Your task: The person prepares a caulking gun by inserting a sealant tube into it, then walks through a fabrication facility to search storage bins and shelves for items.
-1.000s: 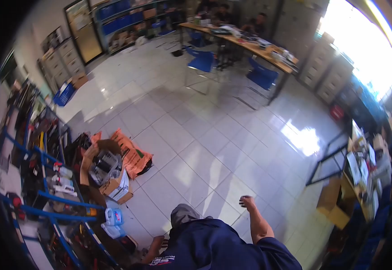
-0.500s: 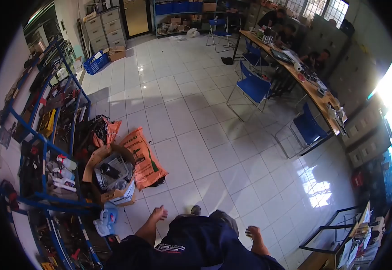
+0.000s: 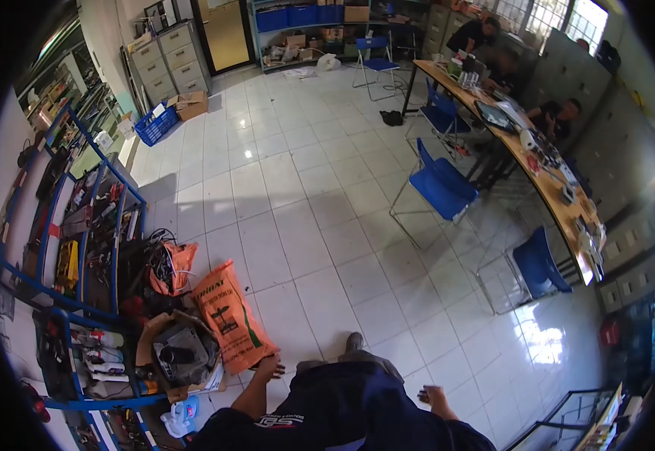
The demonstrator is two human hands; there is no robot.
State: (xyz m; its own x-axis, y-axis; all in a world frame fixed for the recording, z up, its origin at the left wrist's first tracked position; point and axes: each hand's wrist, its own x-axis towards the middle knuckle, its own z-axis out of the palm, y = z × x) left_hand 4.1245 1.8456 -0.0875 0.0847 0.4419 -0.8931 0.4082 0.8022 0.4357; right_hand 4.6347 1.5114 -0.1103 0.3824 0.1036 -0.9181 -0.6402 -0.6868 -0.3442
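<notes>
My left hand (image 3: 270,368) hangs low by my side with its fingers loosely apart and nothing in them. It is nearest to a full orange sack (image 3: 231,319) with dark printing, and its fingers overlap the floor just past the sack's lower corner. Out to the other side, my right hand (image 3: 433,395) is over the tiles, empty, its fingers stretched out. Left of the sack stands an open cardboard box (image 3: 145,353) holding a dark cylinder (image 3: 176,356) and grey plastic parts. One shoe (image 3: 354,342) shows ahead of my dark shirt.
Blue-framed shelves (image 3: 136,197) with tools and bottles line the left wall. A bluish plastic jug (image 3: 181,416) stands by them. Blue folding chairs (image 3: 442,186) line a long wooden table (image 3: 534,174), where several people sit. A black frame (image 3: 568,410) is at lower right.
My view has shifted forward, and the chairs and table appear larger. My left hand has swung down near the sack's corner. Different floor tiles lie under my right hand, and a shoe is further forward.
</notes>
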